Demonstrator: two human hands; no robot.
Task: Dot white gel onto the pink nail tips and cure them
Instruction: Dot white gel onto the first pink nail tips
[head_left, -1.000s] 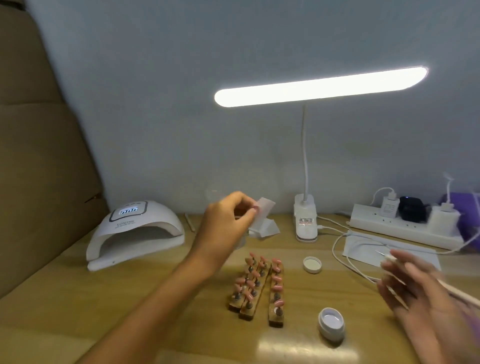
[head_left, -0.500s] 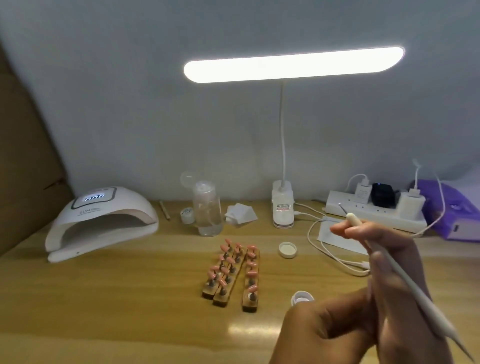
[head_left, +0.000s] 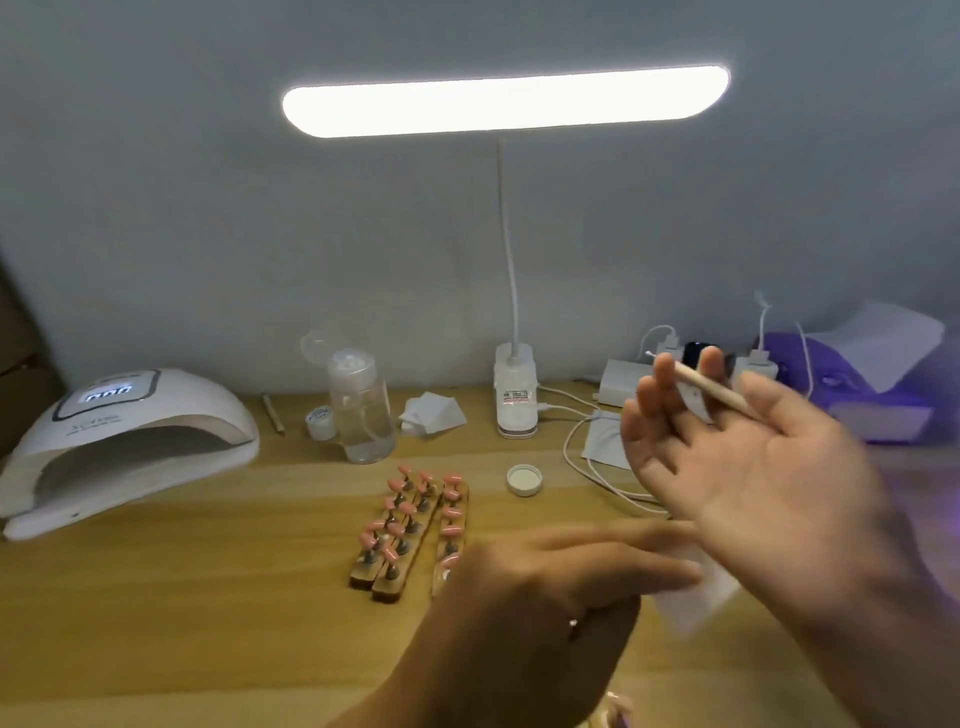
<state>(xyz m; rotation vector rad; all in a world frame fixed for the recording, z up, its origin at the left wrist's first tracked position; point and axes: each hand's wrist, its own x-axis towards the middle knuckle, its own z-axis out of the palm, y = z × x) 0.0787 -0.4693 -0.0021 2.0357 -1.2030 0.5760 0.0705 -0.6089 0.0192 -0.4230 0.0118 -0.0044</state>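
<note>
The right hand (head_left: 753, 467) is raised at the right of the frame, palm toward the camera. Its fingers pinch a slim dotting pen (head_left: 711, 387) whose tip points to the upper left. The left hand (head_left: 545, 587) reaches across the lower centre, fingers stretched nearly straight over a white wipe (head_left: 698, 597); blur hides whether they grip it. The pink nail tips (head_left: 451, 513) stand on wooden strips (head_left: 387, 584) at the centre of the table (head_left: 208, 597), just left of that hand. The curing lamp (head_left: 130, 447) sits at the left edge, display lit. A white lid (head_left: 524, 479) lies right of the tips.
</note>
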